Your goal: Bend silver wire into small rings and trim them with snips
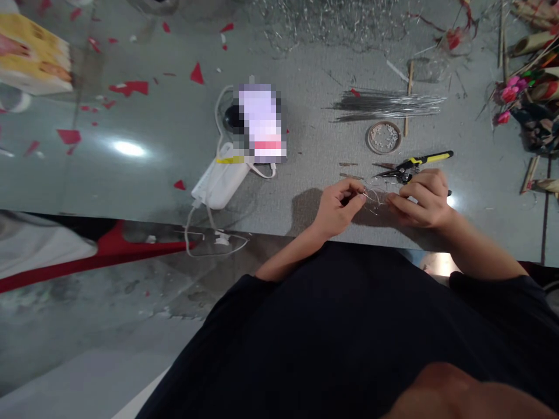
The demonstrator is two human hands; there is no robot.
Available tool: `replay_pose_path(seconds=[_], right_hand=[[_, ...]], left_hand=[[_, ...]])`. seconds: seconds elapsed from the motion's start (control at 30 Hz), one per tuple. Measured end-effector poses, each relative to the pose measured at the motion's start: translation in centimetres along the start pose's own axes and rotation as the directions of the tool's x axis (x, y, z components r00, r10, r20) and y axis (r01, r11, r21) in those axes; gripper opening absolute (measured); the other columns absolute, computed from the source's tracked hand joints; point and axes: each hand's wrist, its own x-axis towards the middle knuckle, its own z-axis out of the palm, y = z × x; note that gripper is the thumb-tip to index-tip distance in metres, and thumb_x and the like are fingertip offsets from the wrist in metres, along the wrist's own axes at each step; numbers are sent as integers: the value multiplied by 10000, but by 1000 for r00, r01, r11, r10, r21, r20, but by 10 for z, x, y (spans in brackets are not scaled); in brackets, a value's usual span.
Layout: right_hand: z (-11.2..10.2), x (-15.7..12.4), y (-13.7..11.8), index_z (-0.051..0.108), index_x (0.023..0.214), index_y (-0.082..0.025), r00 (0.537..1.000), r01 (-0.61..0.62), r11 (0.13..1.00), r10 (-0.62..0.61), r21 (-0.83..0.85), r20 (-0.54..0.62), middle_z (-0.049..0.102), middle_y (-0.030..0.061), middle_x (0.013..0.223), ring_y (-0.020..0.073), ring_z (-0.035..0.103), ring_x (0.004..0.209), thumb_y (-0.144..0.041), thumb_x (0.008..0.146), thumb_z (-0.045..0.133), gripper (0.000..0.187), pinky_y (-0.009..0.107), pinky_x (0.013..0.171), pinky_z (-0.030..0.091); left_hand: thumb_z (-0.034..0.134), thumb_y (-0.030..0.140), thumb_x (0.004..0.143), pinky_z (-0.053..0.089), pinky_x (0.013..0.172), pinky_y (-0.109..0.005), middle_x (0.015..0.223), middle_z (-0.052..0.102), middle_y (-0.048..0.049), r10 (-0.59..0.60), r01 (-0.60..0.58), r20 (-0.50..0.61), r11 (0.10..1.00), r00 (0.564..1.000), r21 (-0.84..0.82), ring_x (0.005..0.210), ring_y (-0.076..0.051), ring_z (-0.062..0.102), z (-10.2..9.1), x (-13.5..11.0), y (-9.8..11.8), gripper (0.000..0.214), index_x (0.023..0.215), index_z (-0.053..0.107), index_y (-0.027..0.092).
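Observation:
Thin looped wire (pixel 372 196) spans the gap between my two hands, just above the table's near edge. My left hand (pixel 339 203) pinches one side of it between thumb and fingertips. The other side is pinched by my right hand (pixel 423 199), whose fingers are curled. Pliers (pixel 404 170) with yellow-and-black handles lie right behind my right hand, which hides part of them. Beyond them sits a small round dish (pixel 384 137) of tiny white beads. A bundle of straight metal wires (pixel 388 106) lies farther back, across a thin wooden stick (pixel 409 93).
A blurred-out phone (pixel 263 122) stands left of my hands, with a white power bank (pixel 227 174) and cable beside it. Red scraps (pixel 131 88) litter the table's left side, near a yellow box (pixel 35 55). Tangled wire pieces (pixel 332 20) lie at the back; artificial flowers (pixel 510 93) are at right.

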Motion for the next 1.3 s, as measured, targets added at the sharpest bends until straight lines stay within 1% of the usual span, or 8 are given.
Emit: replay_pose_path(seconds=[0.13, 0.3, 0.43, 0.6, 0.77, 1.0, 1.13, 1.3], right_hand=[[-2, 2, 5, 856, 1046, -356, 998, -52, 998, 52, -19, 28, 619, 68, 856, 354, 666, 929, -741, 1128, 873, 394, 616, 937, 634], [-26, 15, 13, 851, 1244, -292, 970, 99, 986, -125, -134, -207, 686, 111, 1022, 363, 714, 989, -803, 1262, 600, 570, 631, 988, 625], [-67, 20, 14, 785, 1599, -158, 987, -156, 966, 158, -208, -7, 733, 267, 1495, 493, 680, 1448, -584, 1312, 671, 526, 726, 1309, 519], [-74, -2, 12, 613, 1842, -131, 875, -352, 875, 433, -332, 216, 585, 348, 1795, 628, 523, 1676, -814, 1208, 818, 954, 822, 1354, 447], [-45, -14, 20, 616, 1849, -178, 847, -416, 825, 505, -382, 167, 587, 327, 1744, 652, 522, 1639, -904, 1202, 765, 983, 890, 1362, 387], [-46, -31, 33, 745, 1585, -83, 839, -506, 808, 543, -302, 48, 718, 330, 1384, 557, 726, 1253, -828, 1229, 648, 831, 760, 1129, 618], [-49, -60, 1, 716, 1635, -179, 899, -438, 893, 438, -104, -29, 770, 251, 1283, 476, 786, 1076, -809, 1259, 538, 755, 640, 924, 701], [-19, -88, -72, 625, 1733, -220, 948, -299, 954, 298, 13, -112, 794, 218, 1366, 424, 842, 1058, -659, 1298, 584, 620, 555, 853, 732]], left_hand=[[965, 627, 1076, 350, 490, -239, 691, 637, 34, -64, 66, 50, 997, 997, -37, 522, -109, 505, -1, 1, 6, 483, 923, 721, 239], [971, 685, 1088, 339, 455, -231, 613, 577, 73, -37, 44, 73, 994, 997, -95, 445, -87, 435, -2, 1, 5, 518, 940, 743, 244], [976, 684, 1092, 306, 425, -224, 568, 570, 88, 55, -54, 14, 998, 998, -44, 397, -80, 415, -4, 0, 1, 503, 949, 774, 246], [1022, 700, 1062, 342, 415, -210, 582, 650, 72, 193, -184, -112, 979, 975, 82, 381, -80, 509, -2, -1, -2, 541, 918, 786, 235], [984, 700, 1129, 385, 413, -192, 616, 701, 62, 281, -273, -110, 959, 953, 82, 380, -85, 571, 7, -1, -5, 531, 974, 804, 226], [970, 634, 1193, 362, 414, -178, 692, 754, 55, 411, -404, -186, 911, 892, 77, 409, -69, 575, 13, 9, 16, 433, 1105, 849, 228], [982, 583, 1201, 341, 399, -168, 680, 761, 58, 531, -513, -224, 847, 817, 138, 390, -68, 585, 12, 16, 24, 383, 1124, 860, 228], [994, 652, 1174, 390, 416, -189, 711, 792, 31, 531, -496, -201, 845, 823, 200, 400, -86, 610, 13, 13, 22, 463, 1095, 854, 218]])
